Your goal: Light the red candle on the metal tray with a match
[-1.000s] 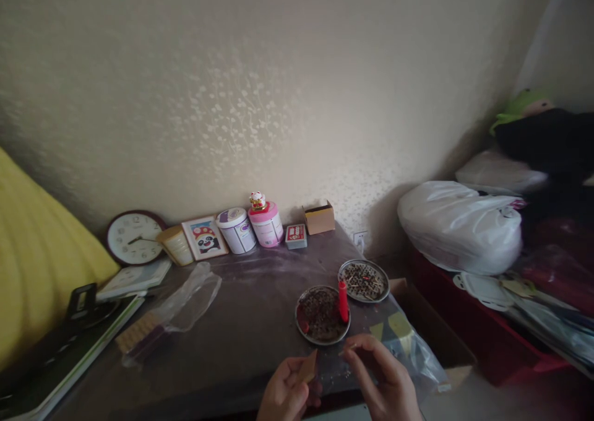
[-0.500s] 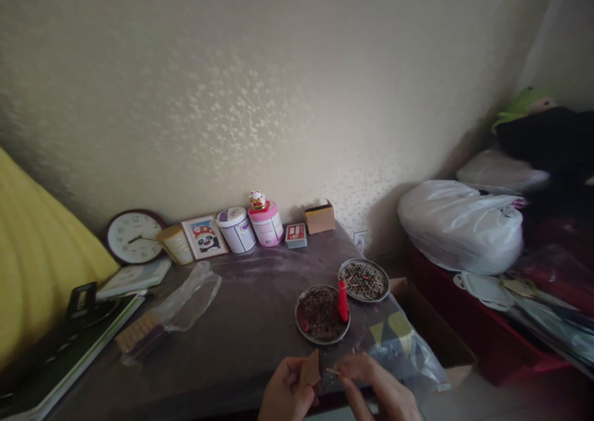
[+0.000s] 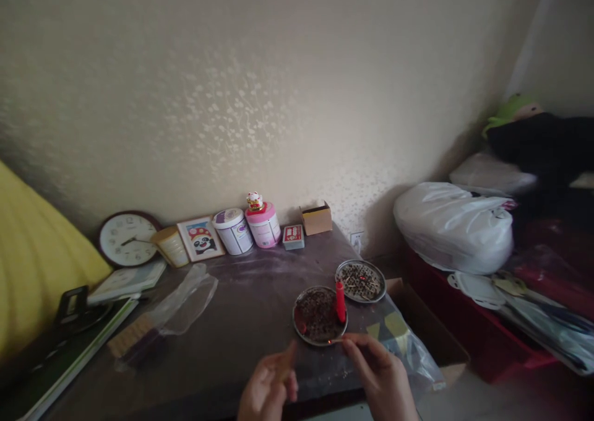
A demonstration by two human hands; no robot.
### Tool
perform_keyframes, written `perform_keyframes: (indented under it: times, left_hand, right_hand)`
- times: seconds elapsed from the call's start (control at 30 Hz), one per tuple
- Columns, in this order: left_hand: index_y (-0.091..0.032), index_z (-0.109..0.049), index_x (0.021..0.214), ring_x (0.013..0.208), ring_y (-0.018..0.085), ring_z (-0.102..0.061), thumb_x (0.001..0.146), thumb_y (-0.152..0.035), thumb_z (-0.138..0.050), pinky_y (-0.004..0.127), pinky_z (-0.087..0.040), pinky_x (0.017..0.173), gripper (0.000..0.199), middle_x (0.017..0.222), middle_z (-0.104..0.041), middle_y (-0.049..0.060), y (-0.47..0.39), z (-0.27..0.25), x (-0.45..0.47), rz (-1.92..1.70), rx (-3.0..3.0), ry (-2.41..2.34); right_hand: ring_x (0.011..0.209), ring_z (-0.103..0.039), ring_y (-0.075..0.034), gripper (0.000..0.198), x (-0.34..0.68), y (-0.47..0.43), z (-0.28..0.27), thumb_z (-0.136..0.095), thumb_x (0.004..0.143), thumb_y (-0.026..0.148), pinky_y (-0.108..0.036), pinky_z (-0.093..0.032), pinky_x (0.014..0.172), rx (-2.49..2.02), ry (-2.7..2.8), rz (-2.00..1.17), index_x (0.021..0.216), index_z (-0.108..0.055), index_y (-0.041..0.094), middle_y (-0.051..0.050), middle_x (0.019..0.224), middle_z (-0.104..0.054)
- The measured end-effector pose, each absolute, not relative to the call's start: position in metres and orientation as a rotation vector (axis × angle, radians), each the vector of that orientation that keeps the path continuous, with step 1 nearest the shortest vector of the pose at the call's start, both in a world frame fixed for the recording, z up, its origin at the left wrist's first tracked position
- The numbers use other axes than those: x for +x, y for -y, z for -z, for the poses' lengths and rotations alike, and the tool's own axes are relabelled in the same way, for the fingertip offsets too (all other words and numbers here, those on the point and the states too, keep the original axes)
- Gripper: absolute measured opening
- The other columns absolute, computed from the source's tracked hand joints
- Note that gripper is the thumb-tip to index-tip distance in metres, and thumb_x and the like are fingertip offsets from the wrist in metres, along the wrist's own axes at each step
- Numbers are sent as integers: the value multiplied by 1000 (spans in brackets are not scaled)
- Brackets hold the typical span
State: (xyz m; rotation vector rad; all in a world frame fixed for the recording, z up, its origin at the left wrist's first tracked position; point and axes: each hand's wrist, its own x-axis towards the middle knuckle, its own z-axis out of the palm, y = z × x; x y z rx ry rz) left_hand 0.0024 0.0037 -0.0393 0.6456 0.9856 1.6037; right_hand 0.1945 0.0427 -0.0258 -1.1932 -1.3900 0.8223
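Between the thumb and fingers of my right hand (image 3: 383,371) is a thin match (image 3: 335,341). Its tip shows a small red glow, just at the front rim of a round metal plate (image 3: 301,335) with dark burnt bits on it. A red candle (image 3: 341,303) stands upright at that plate's right side. Lower left, my left hand (image 3: 269,384) is closed around a small brown matchbox (image 3: 284,365), blurred and partly covered by the fingers. Behind the candle, a second metal plate (image 3: 384,285) bears many used matches.
Along the wall are a clock (image 3: 130,238), a framed panda picture (image 3: 202,238), two tins, a small card box (image 3: 317,218) and a flat red-labelled case (image 3: 293,237). A plastic bag (image 3: 190,300) lies left on the dark table. White bags (image 3: 455,229) sit at right.
My right hand has moved forward with the match, whose tip now glows red near the plate. My left hand has drawn away to the left and down with the matchbox.
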Motion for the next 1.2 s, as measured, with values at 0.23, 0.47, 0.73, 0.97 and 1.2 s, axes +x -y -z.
perform_keyframes:
  times: [0.23,0.47,0.73,0.97,1.2]
  left_hand:
    - [-20,-77,76,56,15,-57,45,-45,-90,28,-48,53,41,66,-67,3,-10,38,-36,-1777,342,-1102]
    - [-22,-76,84,57,13,-56,48,-49,-87,26,-49,54,46,69,-65,0,-8,39,-37,-1821,272,-1134]
    - [-22,-76,92,59,13,-60,52,-45,-87,24,-50,52,48,67,-66,0,-11,34,-40,-1853,208,-1141]
    - [-20,-77,85,57,13,-61,44,-44,-91,24,-51,49,49,66,-67,0,-13,36,-41,-1843,166,-1143]
    - [-19,-76,80,59,13,-62,43,-42,-91,24,-53,50,46,67,-69,1,-14,39,-46,-1855,176,-1110]
  right_hand:
    - [68,-63,-19,37,199,-46,11,-58,84,51,-21,-50,61,-1183,1333,-907,75,-73,19,-4,70,-69]
    - [71,-61,-20,33,205,-49,8,-57,84,46,-24,-50,68,-1213,1336,-942,80,-72,18,-4,71,-68]
    - [65,-59,-21,33,209,-50,-6,-57,81,47,-28,-51,63,-1266,1342,-891,65,-66,19,-4,63,-61]
    - [72,-61,-25,35,210,-53,1,-58,81,51,-29,-49,63,-1259,1309,-971,67,-63,20,-2,60,-57]
    - [64,-57,-20,42,210,-56,5,-58,80,57,-27,-44,58,-1235,1283,-995,70,-66,17,-3,64,-62]
